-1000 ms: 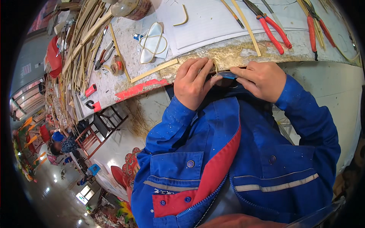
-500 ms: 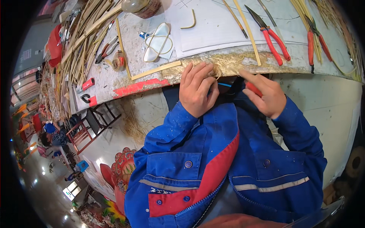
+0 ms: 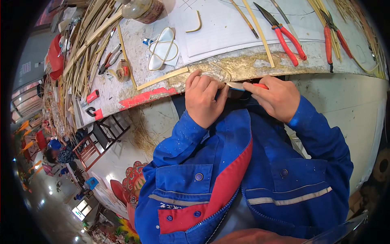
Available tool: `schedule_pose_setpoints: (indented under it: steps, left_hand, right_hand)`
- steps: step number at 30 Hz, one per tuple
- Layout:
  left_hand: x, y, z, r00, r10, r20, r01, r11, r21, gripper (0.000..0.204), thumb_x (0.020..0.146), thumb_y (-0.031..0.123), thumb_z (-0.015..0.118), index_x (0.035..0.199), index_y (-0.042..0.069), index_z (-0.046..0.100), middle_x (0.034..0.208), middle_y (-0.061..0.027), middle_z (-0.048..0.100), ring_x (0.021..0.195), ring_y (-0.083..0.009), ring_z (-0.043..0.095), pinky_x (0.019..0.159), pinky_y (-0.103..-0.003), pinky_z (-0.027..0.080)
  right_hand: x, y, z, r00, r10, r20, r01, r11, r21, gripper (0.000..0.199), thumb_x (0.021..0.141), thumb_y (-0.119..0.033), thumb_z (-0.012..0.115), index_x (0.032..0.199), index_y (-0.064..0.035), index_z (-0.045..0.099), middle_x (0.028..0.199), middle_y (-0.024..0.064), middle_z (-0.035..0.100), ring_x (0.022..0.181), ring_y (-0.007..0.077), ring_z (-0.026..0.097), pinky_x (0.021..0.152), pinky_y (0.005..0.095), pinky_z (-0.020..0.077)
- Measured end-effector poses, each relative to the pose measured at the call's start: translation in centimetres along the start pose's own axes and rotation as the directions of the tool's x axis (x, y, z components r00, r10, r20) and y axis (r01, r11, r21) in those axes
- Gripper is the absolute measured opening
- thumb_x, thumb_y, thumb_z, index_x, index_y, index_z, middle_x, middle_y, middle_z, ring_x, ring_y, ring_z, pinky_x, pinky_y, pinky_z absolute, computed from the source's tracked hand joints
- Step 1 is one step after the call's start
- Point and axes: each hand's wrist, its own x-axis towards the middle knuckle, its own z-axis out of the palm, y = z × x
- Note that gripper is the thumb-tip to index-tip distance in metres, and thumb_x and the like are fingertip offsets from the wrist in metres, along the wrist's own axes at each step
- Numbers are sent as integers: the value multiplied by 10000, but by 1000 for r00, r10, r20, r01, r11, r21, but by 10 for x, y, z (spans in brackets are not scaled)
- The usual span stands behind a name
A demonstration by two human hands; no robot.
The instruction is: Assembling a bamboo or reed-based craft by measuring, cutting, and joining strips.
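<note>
At the table's near edge, my right hand (image 3: 278, 97) grips a knife (image 3: 236, 86) with a red handle. Its blade points left, toward the fingertips of my left hand (image 3: 205, 95). Those fingers are closed in a pinch at the edge, on a thin pale strip (image 3: 226, 73) that curls up over the worn tabletop. How much of the strip lies within the fingers is hidden. Just beyond my left hand, a flat bamboo slat (image 3: 162, 79) rests along the edge.
Red-handled pliers (image 3: 284, 42) and a second pair (image 3: 331, 34) lie at the right. Bundled bamboo strips (image 3: 87, 44), a tape roll (image 3: 122, 70) and a glass jar (image 3: 142, 10) occupy the left. White paper (image 3: 223, 32) covers the middle. A chair (image 3: 87, 152) stands beyond the table's left end.
My right hand has shifted left and slightly down, bringing the blade close to the left fingertips. The thin strip now curls more visibly above the edge. My left hand has moved slightly left.
</note>
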Motion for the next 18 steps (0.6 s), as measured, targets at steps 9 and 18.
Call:
schedule_pose_setpoints:
  steps: [9, 18]
  left_hand:
    - [2, -10, -6, 993, 55, 105, -48, 997, -64, 176, 774, 64, 838, 899, 82, 715, 856, -58, 648, 868, -288, 654, 1036, -498, 496]
    - [16, -32, -24, 938, 262, 227, -233, 961, -147, 157, 784, 83, 824, 879, 99, 699, 885, -49, 645, 875, -277, 644, 1045, -484, 491]
  right_hand:
    - [4, -11, 5, 999, 12, -53, -16, 998, -65, 444, 882, -134, 760, 1320, -177, 707, 881, 78, 601, 775, 258, 652, 644, 386, 545]
    - [8, -24, 11, 991, 93, -99, -101, 992, -78, 455, 893, -150, 763, 1342, -181, 695, 878, 71, 588, 775, 248, 650, 642, 374, 546]
